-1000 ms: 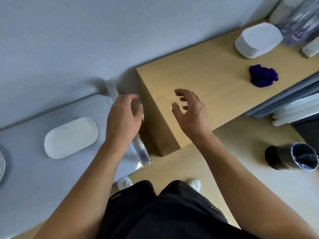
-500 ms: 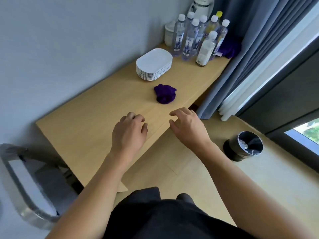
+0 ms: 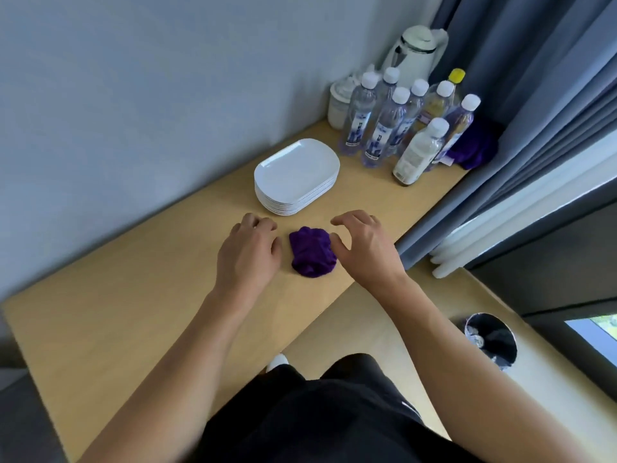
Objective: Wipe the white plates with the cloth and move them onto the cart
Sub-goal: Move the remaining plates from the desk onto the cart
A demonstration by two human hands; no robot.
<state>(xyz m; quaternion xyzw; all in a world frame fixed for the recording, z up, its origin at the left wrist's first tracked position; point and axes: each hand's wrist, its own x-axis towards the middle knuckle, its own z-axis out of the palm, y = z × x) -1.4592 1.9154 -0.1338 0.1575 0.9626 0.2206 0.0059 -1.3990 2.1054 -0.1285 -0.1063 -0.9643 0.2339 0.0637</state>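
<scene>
Head view: my loosely spread left hand [image 3: 248, 253] and right hand [image 3: 365, 248] flank the crumpled purple cloth [image 3: 312, 251] — soft, light; stacked white ceramic plates [image 3: 296, 177] beyond — likely slippery, grip rims.

cloth [image 3: 312, 251] on table [image 3: 133, 312], between hands; plate stack [image 3: 295, 177] behind; bottles [image 3: 400, 128] right of stack.

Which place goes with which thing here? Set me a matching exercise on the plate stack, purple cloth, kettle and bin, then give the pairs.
Things:
1. plate stack
2. purple cloth
3. kettle
4. bin

Places:
A. on the floor, right of the desk
B. on the desk, between the left hand and the right hand
C. behind the bottles, in the far corner
D. on the desk, just beyond the cloth

Pairs: 1-D, 2-B, 3-C, 4-A.
</scene>
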